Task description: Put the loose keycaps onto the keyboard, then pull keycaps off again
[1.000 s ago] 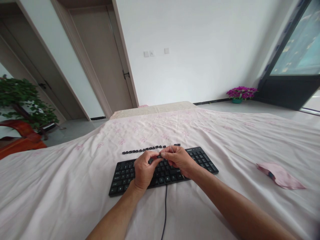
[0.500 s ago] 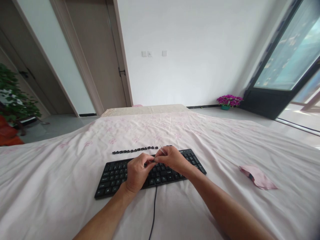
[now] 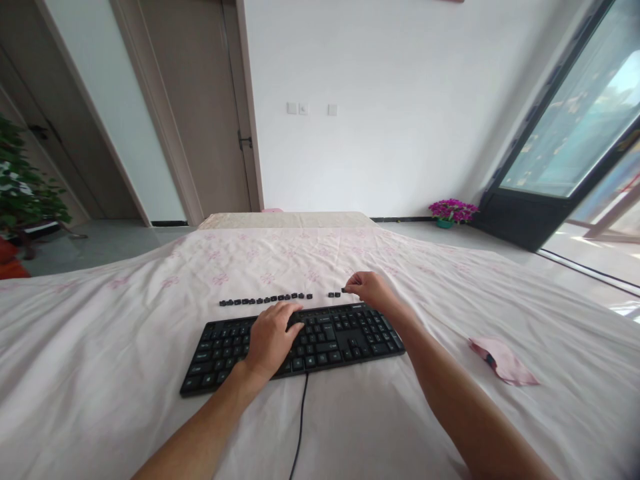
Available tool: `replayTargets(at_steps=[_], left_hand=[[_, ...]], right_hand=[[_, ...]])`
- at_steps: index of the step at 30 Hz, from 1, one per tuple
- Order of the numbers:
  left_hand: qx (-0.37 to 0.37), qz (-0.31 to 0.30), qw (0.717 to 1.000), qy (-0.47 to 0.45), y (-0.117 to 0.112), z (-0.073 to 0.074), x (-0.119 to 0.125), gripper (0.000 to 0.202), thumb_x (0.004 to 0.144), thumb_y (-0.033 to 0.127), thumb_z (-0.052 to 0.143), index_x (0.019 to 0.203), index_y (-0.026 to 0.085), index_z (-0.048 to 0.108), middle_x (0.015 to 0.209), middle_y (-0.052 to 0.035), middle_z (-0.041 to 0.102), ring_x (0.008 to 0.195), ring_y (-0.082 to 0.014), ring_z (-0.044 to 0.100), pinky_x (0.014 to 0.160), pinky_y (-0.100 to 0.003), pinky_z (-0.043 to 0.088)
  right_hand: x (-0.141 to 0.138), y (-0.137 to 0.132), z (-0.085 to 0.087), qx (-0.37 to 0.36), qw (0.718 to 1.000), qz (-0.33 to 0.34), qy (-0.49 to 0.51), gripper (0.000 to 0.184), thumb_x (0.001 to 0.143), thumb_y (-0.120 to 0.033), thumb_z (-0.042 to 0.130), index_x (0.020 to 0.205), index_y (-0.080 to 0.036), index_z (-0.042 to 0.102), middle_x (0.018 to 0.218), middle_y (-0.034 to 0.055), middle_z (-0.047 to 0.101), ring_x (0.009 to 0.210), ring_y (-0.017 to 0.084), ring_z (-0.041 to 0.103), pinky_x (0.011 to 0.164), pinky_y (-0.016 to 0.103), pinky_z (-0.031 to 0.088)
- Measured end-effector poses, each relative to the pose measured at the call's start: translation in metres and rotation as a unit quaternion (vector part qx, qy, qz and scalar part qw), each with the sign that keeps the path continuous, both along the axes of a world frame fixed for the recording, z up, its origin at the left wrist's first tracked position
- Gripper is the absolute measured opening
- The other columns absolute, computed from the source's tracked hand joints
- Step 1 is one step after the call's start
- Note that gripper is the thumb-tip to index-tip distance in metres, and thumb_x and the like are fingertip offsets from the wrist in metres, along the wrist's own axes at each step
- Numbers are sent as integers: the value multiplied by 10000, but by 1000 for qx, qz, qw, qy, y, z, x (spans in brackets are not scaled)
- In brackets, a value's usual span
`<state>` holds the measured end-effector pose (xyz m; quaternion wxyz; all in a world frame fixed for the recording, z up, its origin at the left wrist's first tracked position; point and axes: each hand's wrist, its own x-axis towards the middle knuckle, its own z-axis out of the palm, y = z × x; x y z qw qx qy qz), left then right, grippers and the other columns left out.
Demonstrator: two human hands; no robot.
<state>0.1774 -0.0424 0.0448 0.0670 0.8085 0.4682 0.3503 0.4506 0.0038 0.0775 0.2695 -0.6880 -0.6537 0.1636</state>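
Observation:
A black keyboard (image 3: 327,347) lies slightly slanted on the bed-like covered surface. My left hand (image 3: 273,333) rests over its middle, thumb and fingers apart, holding nothing visible. Beyond the keyboard's back edge, my right hand (image 3: 370,289) pinches a small black keycap (image 3: 344,290) low at the cloth, at the right end of a short group of loose keycaps (image 3: 334,295). A longer row of loose keycaps (image 3: 266,300) runs to the left, with a gap between the two groups. A black cable (image 3: 300,427) leads from the keyboard's near edge toward me.
A pale floral cloth (image 3: 425,400) covers the surface under everything. To the right lies a pink folded cloth piece (image 3: 505,361) with a dark part. Farther off are a pot of magenta flowers (image 3: 453,211), a door (image 3: 200,100) and a leafy plant (image 3: 30,187).
My hands, together over the keyboard before, are now apart. The right has moved forward and right with the keycap; the left has opened. The thin wires at my right fingers no longer show.

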Motion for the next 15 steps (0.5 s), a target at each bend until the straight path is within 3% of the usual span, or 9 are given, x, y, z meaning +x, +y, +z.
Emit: replayTargets(at_steps=[5,15], left_hand=[[5,0,999,42,2,-3,-1,234,799,233,648,1031,249,633,1077,-12,661,1019,-209,591,927,-366,432],[-2,2,998,61,4,-7,-2,202,842,277,591,1035,244,641,1088,-25,657,1031,-213,584,929,-377,424]], right_hand=[[20,20,-17,-38,997,-6,-69,123,719,-315,658,759,-211,710,680,10,665,633,136,562,551,228,338],[17,25,-32,-51,996,-1,-66,138,726,-310,653,809,-223,722,794,12,696,709,140,576,584,216,354]])
